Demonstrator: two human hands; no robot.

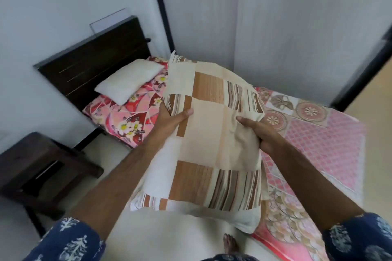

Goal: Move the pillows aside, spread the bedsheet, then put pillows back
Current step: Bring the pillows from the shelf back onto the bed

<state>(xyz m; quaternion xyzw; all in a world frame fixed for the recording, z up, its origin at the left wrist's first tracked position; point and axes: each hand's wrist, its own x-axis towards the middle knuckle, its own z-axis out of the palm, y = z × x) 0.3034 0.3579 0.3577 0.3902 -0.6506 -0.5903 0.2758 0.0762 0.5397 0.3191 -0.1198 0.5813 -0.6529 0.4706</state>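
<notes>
Dark wooden side table [40, 167] at far left, on the floor beside the bed. Dark headboard [95, 57] behind it, against the wall. Small white pillow [129, 79] at the head edge of the bed, resting on a red-and-pink floral pillow [121, 118] that fills the head-left corner. Left hand [169, 122] clamped on the left side of the large patchwork pillow [212, 144], thumb pressed onto its face. Pillow held up in the air over the near edge of the bed, touching nothing else that can be seen. Right hand [261, 133] closed on the pillow's right side, thumb likewise on top. Pink patterned bedsheet [322, 140] lying flat and fairly smooth out to the right edge.

Judging by the spread sheet and the two pillows already at the head: spreading apparently done, return of pillows under way, this large one probably last. Left to do: setting it down at the head.
</notes>
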